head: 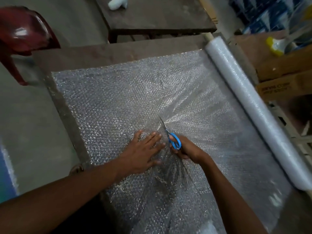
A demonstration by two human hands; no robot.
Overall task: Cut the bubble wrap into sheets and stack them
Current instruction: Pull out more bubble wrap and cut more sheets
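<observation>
head view:
bubble wrap point(118, 98): spread flat over most of the table point(104, 51); near edge hangs off twd the person; wrinkles fan out from the blade tips
roll point(249, 98): along right table edge, sheet runs from it to the left
scissors point(170, 134): blue handles, blades point far, tips in the wrap near centre
right hand point(185, 149): fingers curled thru scissor handles, gripping them
left hand point(143, 149): flat on wrap just left of scissors, fingers straight & spread, pressing down; holds nothing
chair point(22, 32): dark red, far left, off the table
cardboard boxes point(278, 68): right of roll
</observation>
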